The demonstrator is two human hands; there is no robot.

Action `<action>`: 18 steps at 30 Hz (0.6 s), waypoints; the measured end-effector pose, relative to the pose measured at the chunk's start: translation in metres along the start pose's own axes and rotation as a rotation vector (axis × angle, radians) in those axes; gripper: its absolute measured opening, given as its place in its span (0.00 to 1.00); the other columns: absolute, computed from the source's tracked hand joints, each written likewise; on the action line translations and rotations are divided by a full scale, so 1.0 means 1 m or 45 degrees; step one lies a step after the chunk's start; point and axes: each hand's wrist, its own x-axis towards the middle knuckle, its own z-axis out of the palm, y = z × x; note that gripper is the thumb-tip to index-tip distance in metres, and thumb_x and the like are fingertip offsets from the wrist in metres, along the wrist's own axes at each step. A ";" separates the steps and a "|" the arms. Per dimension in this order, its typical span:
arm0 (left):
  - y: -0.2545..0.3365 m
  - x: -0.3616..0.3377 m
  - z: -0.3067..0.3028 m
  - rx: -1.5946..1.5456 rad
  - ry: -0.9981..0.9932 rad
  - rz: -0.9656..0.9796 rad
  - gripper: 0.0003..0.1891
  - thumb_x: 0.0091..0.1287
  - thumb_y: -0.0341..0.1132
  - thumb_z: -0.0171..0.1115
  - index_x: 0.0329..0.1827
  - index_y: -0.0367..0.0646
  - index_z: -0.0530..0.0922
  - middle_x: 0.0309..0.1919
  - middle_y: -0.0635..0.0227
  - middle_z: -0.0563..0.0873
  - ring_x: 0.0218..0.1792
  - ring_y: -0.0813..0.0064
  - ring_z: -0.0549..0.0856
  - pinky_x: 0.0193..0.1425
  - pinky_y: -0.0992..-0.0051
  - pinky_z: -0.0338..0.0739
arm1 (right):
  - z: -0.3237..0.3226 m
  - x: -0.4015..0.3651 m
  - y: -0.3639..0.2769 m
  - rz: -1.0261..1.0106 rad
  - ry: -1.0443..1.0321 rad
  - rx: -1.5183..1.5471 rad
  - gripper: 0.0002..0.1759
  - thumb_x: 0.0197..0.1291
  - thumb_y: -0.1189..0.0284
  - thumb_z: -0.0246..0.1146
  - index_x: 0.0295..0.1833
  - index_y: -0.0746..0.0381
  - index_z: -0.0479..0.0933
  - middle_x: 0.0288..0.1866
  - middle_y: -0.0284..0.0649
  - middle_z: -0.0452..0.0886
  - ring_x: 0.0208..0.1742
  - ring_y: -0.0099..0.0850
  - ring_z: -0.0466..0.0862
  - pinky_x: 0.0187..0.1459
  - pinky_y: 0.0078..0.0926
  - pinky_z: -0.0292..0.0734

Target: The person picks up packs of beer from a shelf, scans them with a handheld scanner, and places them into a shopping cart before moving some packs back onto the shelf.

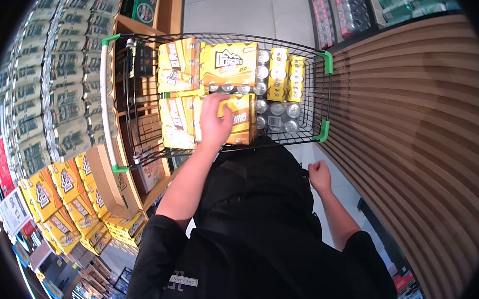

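Observation:
My left hand [216,120] reaches into a shopping cart [319,94]. Its fingers are bent over the upper edge of a yellow carton [241,122], closed on it. Another yellow carton [228,64] with a mountain logo lies beyond it. To their left are two more yellow-orange packs [177,63], one above the other. Silver-topped cans [292,110] and yellow-banded can packs [278,75] fill the cart's right part. My right hand [319,176] hangs beside my body, below the cart, fingers curled in with nothing visible in them.
Shrink-wrapped can packs [71,79] are stacked on the left. Below them stand yellow cartons [63,199] with price tags [15,211]. A ribbed brown panel [412,100] runs along the right. Grey tiled floor [242,10] shows beyond the cart. More drinks [352,11] sit at upper right.

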 end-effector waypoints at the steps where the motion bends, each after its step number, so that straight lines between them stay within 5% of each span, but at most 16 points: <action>1: 0.007 0.008 0.018 -0.050 -0.093 -0.010 0.12 0.65 0.23 0.61 0.51 0.38 0.80 0.48 0.52 0.84 0.53 0.49 0.84 0.60 0.59 0.79 | 0.003 -0.005 0.012 0.230 -0.100 -0.166 0.19 0.71 0.59 0.63 0.47 0.66 0.81 0.41 0.47 0.87 0.46 0.40 0.87 0.50 0.37 0.81; 2: 0.015 0.015 0.036 -0.100 -0.190 -0.023 0.12 0.66 0.24 0.61 0.51 0.38 0.80 0.48 0.52 0.84 0.53 0.49 0.84 0.59 0.59 0.79 | 0.009 -0.010 0.024 0.252 -0.090 -0.153 0.19 0.71 0.59 0.63 0.47 0.66 0.81 0.41 0.47 0.87 0.46 0.40 0.87 0.50 0.37 0.81; 3: 0.026 0.021 0.053 -0.132 -0.296 -0.123 0.12 0.66 0.26 0.62 0.52 0.38 0.80 0.49 0.51 0.85 0.54 0.48 0.84 0.61 0.59 0.79 | 0.012 -0.017 0.031 0.550 -0.357 0.018 0.24 0.69 0.54 0.64 0.50 0.68 0.82 0.45 0.50 0.88 0.47 0.42 0.87 0.50 0.38 0.81; 4: 0.029 0.026 0.070 -0.111 -0.471 -0.229 0.18 0.68 0.30 0.63 0.61 0.38 0.77 0.56 0.49 0.83 0.58 0.47 0.83 0.64 0.58 0.78 | 0.021 -0.020 0.045 0.838 -0.626 0.205 0.29 0.67 0.50 0.64 0.53 0.69 0.83 0.49 0.53 0.88 0.48 0.45 0.87 0.51 0.39 0.81; 5: 0.034 0.030 0.089 -0.082 -0.528 -0.275 0.24 0.68 0.32 0.65 0.67 0.36 0.73 0.60 0.46 0.81 0.61 0.46 0.82 0.67 0.57 0.77 | 0.041 -0.025 0.066 0.852 -0.618 0.232 0.29 0.67 0.50 0.64 0.53 0.69 0.83 0.49 0.53 0.88 0.48 0.45 0.87 0.51 0.39 0.81; 7: 0.030 0.033 0.123 -0.049 -0.617 -0.305 0.31 0.68 0.35 0.66 0.72 0.35 0.68 0.64 0.43 0.79 0.64 0.44 0.81 0.70 0.57 0.76 | 0.099 -0.032 0.129 0.966 -0.668 1.204 0.28 0.68 0.54 0.64 0.58 0.70 0.83 0.47 0.51 0.89 0.43 0.44 0.88 0.48 0.42 0.82; 9: 0.013 0.034 0.164 0.048 -0.713 -0.467 0.45 0.66 0.43 0.71 0.79 0.30 0.57 0.70 0.37 0.73 0.69 0.42 0.76 0.75 0.55 0.73 | 0.096 -0.047 0.116 0.984 -0.560 1.229 0.28 0.68 0.56 0.63 0.57 0.71 0.83 0.46 0.49 0.88 0.42 0.42 0.88 0.48 0.41 0.82; 12: 0.013 0.045 0.196 0.229 -0.654 -0.708 0.53 0.62 0.50 0.75 0.79 0.28 0.53 0.70 0.34 0.71 0.71 0.38 0.73 0.76 0.53 0.71 | 0.081 -0.073 0.088 1.089 -0.421 1.171 0.26 0.69 0.59 0.62 0.55 0.75 0.82 0.43 0.48 0.88 0.40 0.41 0.88 0.43 0.39 0.81; 18: 0.006 0.052 0.244 0.514 -0.470 -0.933 0.56 0.54 0.59 0.82 0.73 0.32 0.59 0.71 0.36 0.68 0.71 0.41 0.74 0.76 0.53 0.70 | 0.100 -0.096 0.099 1.096 -0.328 1.031 0.26 0.67 0.60 0.65 0.51 0.77 0.81 0.43 0.53 0.88 0.40 0.43 0.88 0.35 0.41 0.81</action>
